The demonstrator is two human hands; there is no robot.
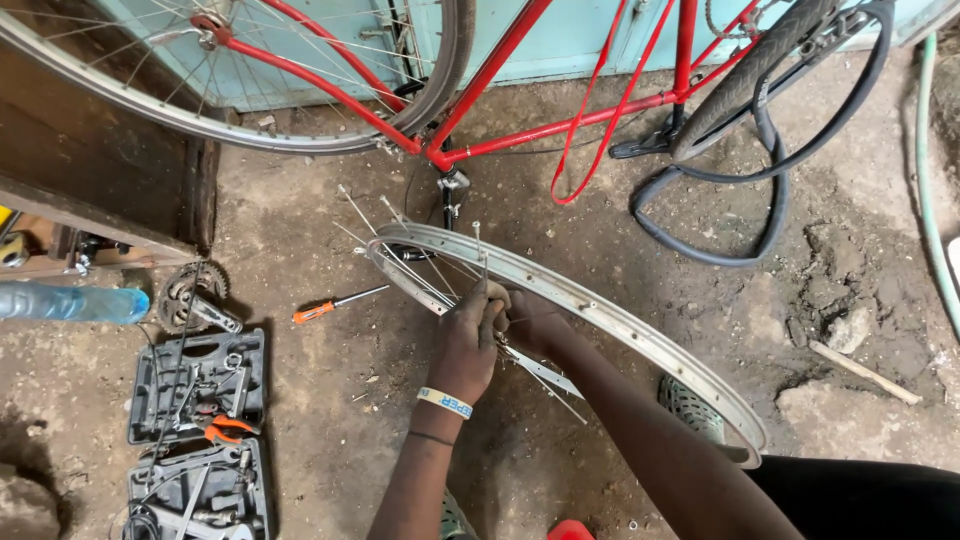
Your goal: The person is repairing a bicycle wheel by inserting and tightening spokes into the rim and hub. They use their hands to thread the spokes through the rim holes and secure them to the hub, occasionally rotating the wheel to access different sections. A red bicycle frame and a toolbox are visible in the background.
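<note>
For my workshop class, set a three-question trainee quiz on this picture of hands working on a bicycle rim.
1. True or false: both hands are on the metal rim where the loose spokes gather.
2. Which lies on the ground left of the rim? A) orange-handled screwdriver B) hammer C) paintbrush
3. Fill in: the left hand's wrist wears a white ____.

Key
1. True: the left hand and the right hand meet at the rim.
2. A
3. Wristband, with a thin dark band below it.
</note>
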